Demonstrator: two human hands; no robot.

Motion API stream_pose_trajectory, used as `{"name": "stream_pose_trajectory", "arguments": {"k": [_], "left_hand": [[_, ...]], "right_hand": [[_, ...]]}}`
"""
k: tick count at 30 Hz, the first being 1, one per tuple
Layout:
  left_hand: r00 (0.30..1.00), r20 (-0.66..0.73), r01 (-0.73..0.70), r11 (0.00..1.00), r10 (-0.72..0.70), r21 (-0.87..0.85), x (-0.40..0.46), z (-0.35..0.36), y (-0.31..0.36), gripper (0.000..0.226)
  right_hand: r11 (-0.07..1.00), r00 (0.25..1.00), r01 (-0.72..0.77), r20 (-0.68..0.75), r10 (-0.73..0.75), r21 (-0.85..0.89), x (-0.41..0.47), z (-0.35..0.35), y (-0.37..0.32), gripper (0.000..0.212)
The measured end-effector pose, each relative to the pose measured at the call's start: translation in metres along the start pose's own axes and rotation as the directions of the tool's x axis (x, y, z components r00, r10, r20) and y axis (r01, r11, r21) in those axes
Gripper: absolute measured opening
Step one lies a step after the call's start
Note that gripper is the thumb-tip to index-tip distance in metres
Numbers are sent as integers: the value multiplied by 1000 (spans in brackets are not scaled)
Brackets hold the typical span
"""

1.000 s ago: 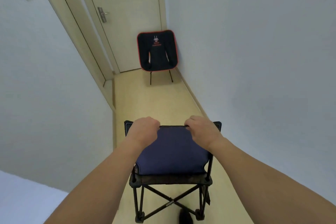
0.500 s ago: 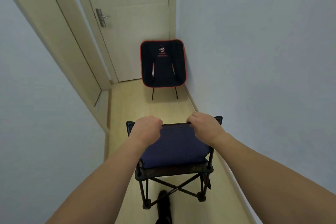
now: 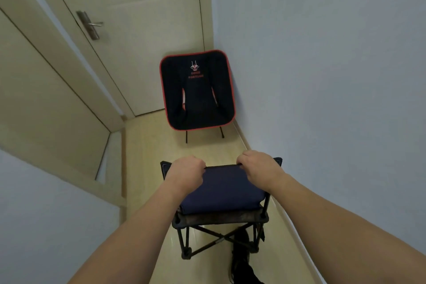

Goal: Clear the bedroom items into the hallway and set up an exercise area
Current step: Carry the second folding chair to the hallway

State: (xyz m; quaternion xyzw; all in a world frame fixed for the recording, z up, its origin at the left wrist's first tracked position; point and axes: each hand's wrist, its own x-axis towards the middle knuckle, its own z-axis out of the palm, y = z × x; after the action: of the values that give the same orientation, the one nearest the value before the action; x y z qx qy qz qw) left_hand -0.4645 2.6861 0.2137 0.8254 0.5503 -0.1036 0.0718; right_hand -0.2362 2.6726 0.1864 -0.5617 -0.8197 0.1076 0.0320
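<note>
Both arms outstretched; left hand and right hand each clenched round top edge of navy folding chair (hallway floor, near right wall). Black camp chair stands ahead by the door.

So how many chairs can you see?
2. A black chair with red trim stands by the door at the hallway's end; a navy folding chair is held by both hands, closer. Others may be out of view.

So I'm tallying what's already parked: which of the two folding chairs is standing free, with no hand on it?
The black chair with red trim by the door; both hands grip the navy chair.
</note>
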Motion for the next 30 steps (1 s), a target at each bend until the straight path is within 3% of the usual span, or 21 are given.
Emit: {"name": "stream_pose_trajectory", "arguments": {"k": [8, 20, 30], "left_hand": [[983, 177, 59, 998, -55, -21, 153, 8, -39, 22], [971, 239, 17, 998, -4, -54, 353, 88, -106, 23], [897, 442, 46, 988, 24, -147, 405, 199, -96, 26]], "right_hand": [[1000, 986, -5, 166, 5, -4, 143, 23, 74, 21], [997, 919, -66, 387, 76, -39, 334, 104, 168, 29], [978, 745, -194, 638, 195, -73, 362, 208, 203, 27]]}}
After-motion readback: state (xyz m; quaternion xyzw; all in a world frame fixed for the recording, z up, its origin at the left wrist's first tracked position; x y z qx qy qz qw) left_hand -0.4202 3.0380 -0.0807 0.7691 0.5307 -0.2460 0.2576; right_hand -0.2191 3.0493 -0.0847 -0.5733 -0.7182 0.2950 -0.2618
